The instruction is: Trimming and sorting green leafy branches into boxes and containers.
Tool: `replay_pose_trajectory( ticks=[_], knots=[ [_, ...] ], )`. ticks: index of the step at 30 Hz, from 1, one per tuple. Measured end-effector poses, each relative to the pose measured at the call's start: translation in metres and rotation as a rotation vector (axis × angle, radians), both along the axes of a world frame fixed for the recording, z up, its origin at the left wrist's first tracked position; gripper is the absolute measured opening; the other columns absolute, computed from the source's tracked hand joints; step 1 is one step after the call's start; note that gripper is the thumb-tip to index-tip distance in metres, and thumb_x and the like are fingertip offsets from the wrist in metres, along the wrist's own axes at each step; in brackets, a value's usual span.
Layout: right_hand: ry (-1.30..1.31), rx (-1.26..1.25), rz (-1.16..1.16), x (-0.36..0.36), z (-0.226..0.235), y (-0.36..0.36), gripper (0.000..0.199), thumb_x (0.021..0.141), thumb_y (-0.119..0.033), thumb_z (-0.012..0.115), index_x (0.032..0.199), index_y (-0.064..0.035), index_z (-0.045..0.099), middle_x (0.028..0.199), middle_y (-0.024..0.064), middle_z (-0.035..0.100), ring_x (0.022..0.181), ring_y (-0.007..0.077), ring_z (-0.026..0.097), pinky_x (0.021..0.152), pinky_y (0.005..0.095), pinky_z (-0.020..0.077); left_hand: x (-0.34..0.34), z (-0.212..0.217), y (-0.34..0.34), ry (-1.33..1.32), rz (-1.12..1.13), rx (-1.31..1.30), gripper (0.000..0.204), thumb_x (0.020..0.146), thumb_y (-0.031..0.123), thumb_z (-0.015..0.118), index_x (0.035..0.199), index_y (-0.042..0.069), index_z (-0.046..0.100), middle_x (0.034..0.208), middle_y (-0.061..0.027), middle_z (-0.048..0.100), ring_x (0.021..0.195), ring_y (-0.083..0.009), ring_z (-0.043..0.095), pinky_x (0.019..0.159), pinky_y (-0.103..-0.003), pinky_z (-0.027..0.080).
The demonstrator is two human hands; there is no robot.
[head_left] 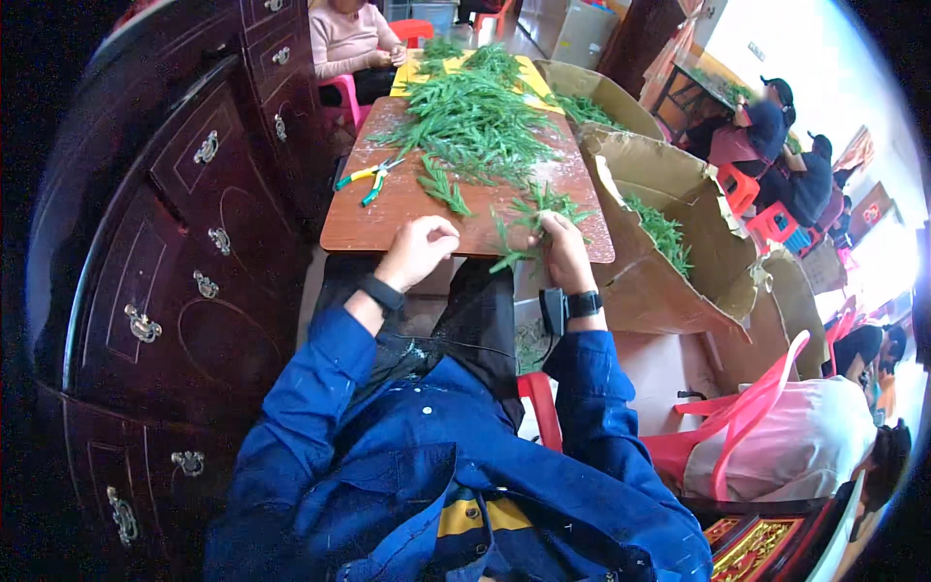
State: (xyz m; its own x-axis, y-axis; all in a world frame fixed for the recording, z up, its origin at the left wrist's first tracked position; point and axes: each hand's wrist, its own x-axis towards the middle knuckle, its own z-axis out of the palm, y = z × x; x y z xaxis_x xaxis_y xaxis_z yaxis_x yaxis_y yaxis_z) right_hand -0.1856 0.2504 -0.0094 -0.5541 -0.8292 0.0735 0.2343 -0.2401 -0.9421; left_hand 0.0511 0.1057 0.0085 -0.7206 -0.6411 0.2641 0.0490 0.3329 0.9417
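The person sits at a brown desk point(378, 221), both hands at its near edge. The right hand point(565, 250) has its fingers closed on a green sprig point(540, 206), gripped between thumb and forefinger; its leaves spread to both sides and hang toward the edge. The left hand point(419, 252) is just left of it, back upward, fingers curled in and thumb close to them; whether anything is pinched there cannot be told.

A loose sprig point(446, 189) lies on the desk, between the hands and a large pile point(475, 116) of green sprigs. To its left, near the left edge, lie pliers point(369, 179) with yellow and green handles. White specks are scattered around the pile.

Right of the desk stands an open box point(635, 281) of cardboard, with more greenery point(659, 233) inside. A dark cabinet point(126, 242) lines the left side. At the far end sits a co-worker point(351, 47) in a pale pink top, hands together.
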Motion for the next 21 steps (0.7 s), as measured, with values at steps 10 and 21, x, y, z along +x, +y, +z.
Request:
replay_pose_trajectory(
  ticks=[10, 21],
  knots=[
    [-0.135, 0.109, -0.078, -0.037, -0.029, -0.033, 0.015, 0.096, -0.021, 0.055, 0.096, -0.0076, 0.062, 0.08, 0.004, 0.066, 0.054, 0.0102, 0.056, 0.038, 0.0225, 0.0311, -0.087, -0.03, -0.026, -0.377, -0.07, -0.778, 0.022, 0.075, 0.018, 0.065, 0.09, 0.002, 0.069, 0.115, -0.023, 0.062, 0.104, -0.0367, 0.061, 0.091, -0.043, 0.049],
    [-0.477, -0.035, -0.17, -0.036, -0.028, -0.035, 0.016, 0.097, -0.023, 0.055, 0.099, -0.0083, 0.06, 0.082, 0.0031, 0.062, 0.066, 0.0125, 0.057, 0.055, 0.0257, 0.0444, -0.056, -0.031, -0.05, -0.238, -0.013, -0.492, 0.021, 0.082, 0.017, 0.065, 0.096, 0.001, 0.068, 0.095, -0.0137, 0.07, 0.089, -0.0262, 0.067, 0.08, -0.037, 0.052]
  ],
)
